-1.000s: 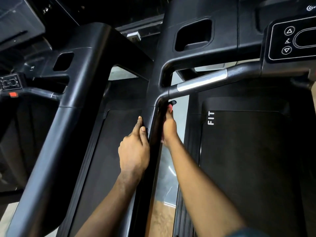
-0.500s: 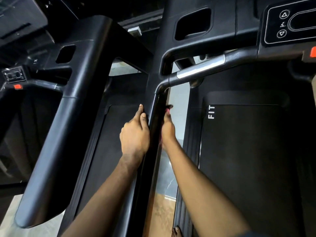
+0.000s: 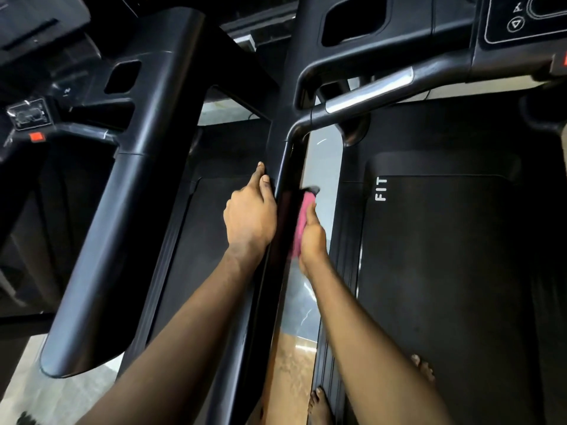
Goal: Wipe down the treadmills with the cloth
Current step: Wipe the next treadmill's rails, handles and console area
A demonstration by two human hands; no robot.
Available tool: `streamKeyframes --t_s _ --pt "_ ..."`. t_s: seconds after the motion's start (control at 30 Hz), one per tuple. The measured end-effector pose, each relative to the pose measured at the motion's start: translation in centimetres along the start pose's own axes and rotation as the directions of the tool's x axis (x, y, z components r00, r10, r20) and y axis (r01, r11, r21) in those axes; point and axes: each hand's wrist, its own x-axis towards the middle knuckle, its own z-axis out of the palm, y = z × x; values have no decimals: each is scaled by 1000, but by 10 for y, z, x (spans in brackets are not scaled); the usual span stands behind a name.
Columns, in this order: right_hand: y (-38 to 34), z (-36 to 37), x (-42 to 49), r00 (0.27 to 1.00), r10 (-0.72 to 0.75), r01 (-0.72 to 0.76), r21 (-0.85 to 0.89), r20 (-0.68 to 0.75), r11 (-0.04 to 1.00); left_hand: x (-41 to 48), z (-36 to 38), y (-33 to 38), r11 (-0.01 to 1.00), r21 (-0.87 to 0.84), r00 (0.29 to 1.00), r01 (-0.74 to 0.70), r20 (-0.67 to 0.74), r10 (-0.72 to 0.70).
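A black side rail (image 3: 277, 228) of the right-hand treadmill runs from the handlebar bend down toward me. My right hand (image 3: 311, 240) presses a pink cloth (image 3: 302, 219) against the rail's right face. My left hand (image 3: 250, 216) lies flat on the rail's left face, fingers together and pointing up, holding nothing. The treadmill's belt (image 3: 445, 271), marked FIT, lies to the right below the hands. Most of the cloth is hidden between palm and rail.
A second treadmill's thick black arm (image 3: 122, 210) slants down on the left, with its console (image 3: 27, 115) and red tab. The silver handlebar grip (image 3: 368, 90) and control panel (image 3: 521, 19) sit above. Bare feet (image 3: 319, 403) stand at the belt's edge beside the floor gap (image 3: 294, 348).
My right hand has slid down the rail toward me and the pink cloth now shows clearly. The view has tipped lower, bringing my feet into sight. My left hand holds its place.
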Motion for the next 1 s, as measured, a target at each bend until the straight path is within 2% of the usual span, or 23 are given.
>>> streamKeyframes --t_s 0.07,0.1,0.13,0.2,0.27,0.3,0.33,0.4,0.5,0.57,0.67,0.77,0.83,0.93,1.0 --pt "-10 13 13 996 -81 79 -52 -42 996 0 0 -1 1000 13 1000 -9 -8 9" --pt "-10 13 7 995 -85 79 -95 -61 992 2 0 -1 1000 17 1000 -18 -12 18" --pt "-4 10 -8 999 -47 46 -97 -8 994 1 1 -2 1000 16 1000 -27 -14 27" --pt "25 -3 -44 994 95 -89 -102 51 991 0 1 -3 1000 9 999 -27 -17 27" --pt "58 -23 -91 956 292 -284 -188 18 940 2 3 -4 1000 -9 1000 -20 -20 20" --pt "73 -30 -114 941 338 -326 -234 11 916 3 2 -5 1000 -12 999 -21 -25 20" --pt "84 -34 -128 941 340 -324 -272 9 906 3 2 -6 1000 -1 999 -27 -39 27" --pt "93 -37 -135 953 303 -294 -226 5 929 -4 -1 -6 996 53 994 -73 -82 77" --pt "71 -18 -106 997 76 -78 -55 -31 995 -28 -9 -17 979 107 981 -175 -68 183" --pt "64 -16 -76 996 -7 -2 -98 -92 995 -52 -18 -41 975 31 975 -222 11 221" --pt "62 -16 -102 1000 19 -18 -158 10 987 -84 -36 -89 946 -120 934 -302 164 318" --pt "93 -18 -146 984 177 -172 -134 26 976 -104 -42 -114 929 -104 864 -354 344 368" --pt "119 -30 -171 962 273 -273 -144 -19 951 -111 -39 -115 934 -72 859 -351 372 352" --pt "127 -33 -171 983 178 -172 -115 42 978 -112 -38 -112 938 -43 862 -343 382 333" --pt "118 -25 -160 999 55 -55 -82 -1 995 -112 -37 -113 937 -27 858 -349 392 331"
